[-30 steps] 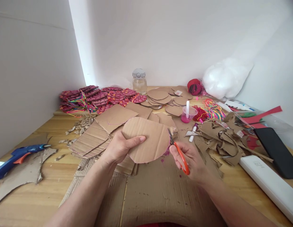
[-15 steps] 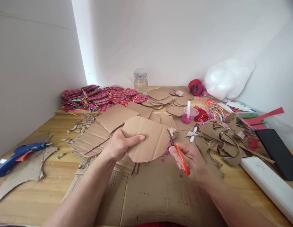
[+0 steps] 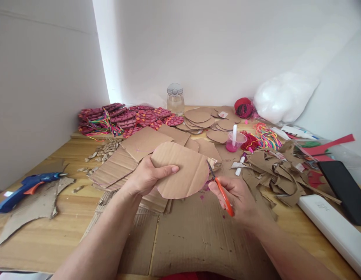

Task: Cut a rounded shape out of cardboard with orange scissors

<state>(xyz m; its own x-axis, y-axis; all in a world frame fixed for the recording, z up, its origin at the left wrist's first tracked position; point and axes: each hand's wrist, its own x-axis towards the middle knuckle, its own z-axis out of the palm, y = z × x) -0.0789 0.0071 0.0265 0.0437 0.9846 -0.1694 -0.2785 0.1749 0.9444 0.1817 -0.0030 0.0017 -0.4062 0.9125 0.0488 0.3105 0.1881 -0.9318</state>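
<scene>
My left hand (image 3: 147,177) grips a rounded piece of cardboard (image 3: 182,171) by its left side, thumb on top and fingers hidden beneath. In my right hand (image 3: 237,196) is a pair of scissors (image 3: 223,193) with orange handles. Their dark blades meet the right edge of the held piece, where a small offcut (image 3: 212,162) sticks out at the upper right. Cut cardboard sheets (image 3: 147,142) lie just behind my left hand. Below both hands a large flat cardboard sheet (image 3: 204,237) covers the tabletop.
Cardboard scraps (image 3: 278,175), a white power bank-like bar (image 3: 329,225) and a black phone (image 3: 342,190) lie to the right. A blue glue gun (image 3: 28,188) rests at left. Behind stand woven pink pieces (image 3: 130,118), a jar (image 3: 175,100), cardboard discs (image 3: 199,116) and a pink cup (image 3: 235,142).
The view has shifted slightly, so the table's things appear a little further right. Both hands keep their grips, and the blades stay at the right edge of the cardboard.
</scene>
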